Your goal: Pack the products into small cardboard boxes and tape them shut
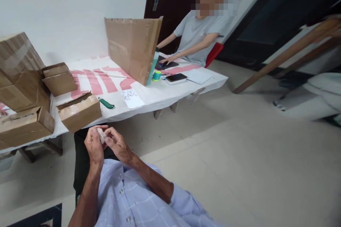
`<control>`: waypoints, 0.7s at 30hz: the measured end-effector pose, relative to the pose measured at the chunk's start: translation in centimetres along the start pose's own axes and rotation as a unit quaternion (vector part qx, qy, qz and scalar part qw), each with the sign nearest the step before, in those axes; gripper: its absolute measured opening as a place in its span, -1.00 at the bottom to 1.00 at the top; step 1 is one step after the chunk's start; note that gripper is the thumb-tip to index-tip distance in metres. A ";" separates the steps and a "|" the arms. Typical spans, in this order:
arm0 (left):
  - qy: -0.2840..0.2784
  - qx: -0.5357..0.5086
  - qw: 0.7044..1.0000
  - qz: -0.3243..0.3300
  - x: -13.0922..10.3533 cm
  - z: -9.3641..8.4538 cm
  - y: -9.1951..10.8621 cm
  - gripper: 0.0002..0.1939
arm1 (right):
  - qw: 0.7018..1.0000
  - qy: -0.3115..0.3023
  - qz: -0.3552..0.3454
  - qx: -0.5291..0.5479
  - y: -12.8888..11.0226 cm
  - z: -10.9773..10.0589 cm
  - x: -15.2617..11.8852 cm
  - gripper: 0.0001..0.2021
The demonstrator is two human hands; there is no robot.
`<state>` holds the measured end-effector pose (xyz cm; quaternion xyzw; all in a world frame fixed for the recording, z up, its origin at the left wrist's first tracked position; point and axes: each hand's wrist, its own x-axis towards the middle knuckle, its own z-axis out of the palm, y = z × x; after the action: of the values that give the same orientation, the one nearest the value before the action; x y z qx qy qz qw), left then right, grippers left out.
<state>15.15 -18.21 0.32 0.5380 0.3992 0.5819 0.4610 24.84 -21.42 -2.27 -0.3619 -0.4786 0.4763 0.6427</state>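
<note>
Between my two hands, just off the table's front edge and above my lap, is a small whitish lump [101, 135] whose kind I cannot make out. My left hand [95, 146] is closed around its left side. The fingers of my right hand [118, 145] pinch it from the right. Part of the lump is hidden by the fingers. Nearest to the hands stands a small open cardboard box [82, 113] at the table edge, with a green box cutter [106, 103] lying to its right.
More cardboard boxes [20, 71] fill the table's left end. A tall cardboard panel [130, 46] stands mid-table, near a printed white sheet [132, 98], a green tape roll [156, 75] and a phone [176, 77]. Behind it, a person [199, 32] sits at a laptop [166, 64].
</note>
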 end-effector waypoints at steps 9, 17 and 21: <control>-0.130 0.134 0.981 0.058 1.3 -1.0 -1.2 -0.51 | 0.988 0.130 0.017 -0.078 1.1 -4.5 1.4 -0.55; 0.130 0.237 0.954 0.128 10.1 -12.4 0.8 -0.35 | 0.844 0.405 0.099 -0.338 -0.7 -23.2 12.9 -0.72; 0.073 0.219 0.971 0.058 14.7 -15.8 0.8 -0.24 | 0.807 0.414 0.126 -0.403 -0.9 -27.6 16.8 -0.73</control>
<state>-0.54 -3.70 3.30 0.6046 0.5174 0.5436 0.2670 53.09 -5.88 -4.63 -0.8082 -0.2665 0.1227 0.5106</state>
